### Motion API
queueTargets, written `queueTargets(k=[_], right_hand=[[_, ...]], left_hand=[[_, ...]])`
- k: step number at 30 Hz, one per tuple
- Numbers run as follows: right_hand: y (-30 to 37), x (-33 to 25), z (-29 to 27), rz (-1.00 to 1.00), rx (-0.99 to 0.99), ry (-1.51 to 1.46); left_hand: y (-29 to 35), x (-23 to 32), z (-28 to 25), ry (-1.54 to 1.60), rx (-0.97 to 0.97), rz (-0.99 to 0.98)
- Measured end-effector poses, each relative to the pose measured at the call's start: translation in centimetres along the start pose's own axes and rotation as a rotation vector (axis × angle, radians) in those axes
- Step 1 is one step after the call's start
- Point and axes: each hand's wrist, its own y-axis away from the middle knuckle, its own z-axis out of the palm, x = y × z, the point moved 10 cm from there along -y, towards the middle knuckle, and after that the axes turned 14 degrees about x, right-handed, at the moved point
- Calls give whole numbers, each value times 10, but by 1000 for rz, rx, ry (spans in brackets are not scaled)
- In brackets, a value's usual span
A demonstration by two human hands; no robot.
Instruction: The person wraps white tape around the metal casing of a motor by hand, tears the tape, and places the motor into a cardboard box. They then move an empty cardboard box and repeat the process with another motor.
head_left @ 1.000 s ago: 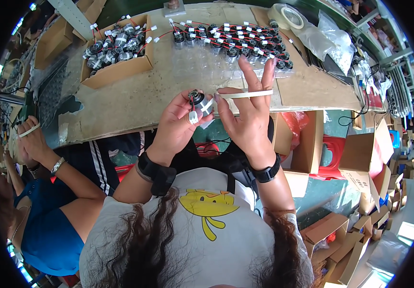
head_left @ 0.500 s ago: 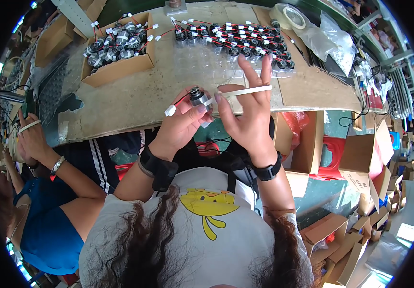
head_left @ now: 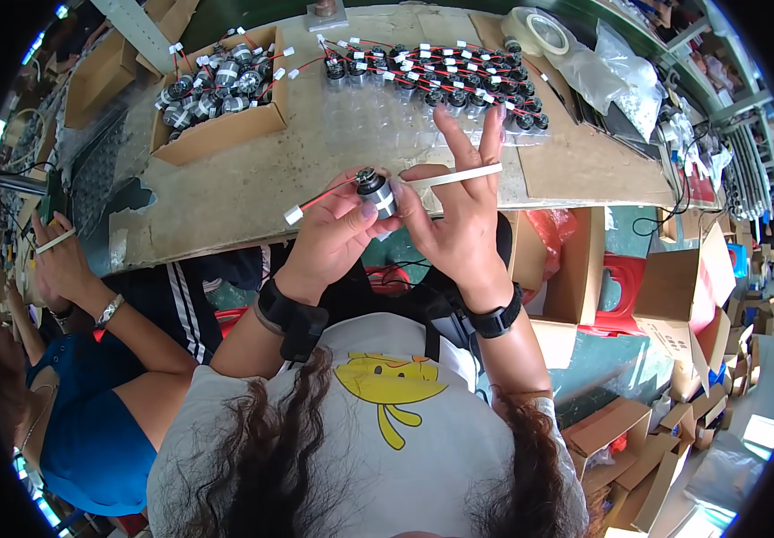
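Note:
A small cylindrical motor with a black top and silver body is held upright in front of my chest. My left hand grips it from the left, thumb against its side. From its top a red and black wire lead runs left to a white connector. My right hand pinches the motor's right side with thumb and forefinger, its other fingers raised. Across those fingers lies a thin off-white band, seen edge-on; I cannot tell whether it is a tape roll.
On the table, a cardboard box of wired motors stands at the back left. Several motors fill a clear plastic tray farther back. A tape roll and plastic bags lie back right. A co-worker's hand is at left.
The motor has turned in my fingers, and its wire lead and connector have swung left and lower. My right thumb and forefinger have closed in against the motor's side.

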Motion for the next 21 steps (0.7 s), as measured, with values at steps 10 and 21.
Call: queueTargets(k=[10, 21], right_hand=[[13, 44, 14, 482, -160, -464], [-4, 1, -10, -66, 15, 110]], left_hand=[[-5, 2, -15, -41, 44, 56], [2, 4, -14, -61, 67, 36]])
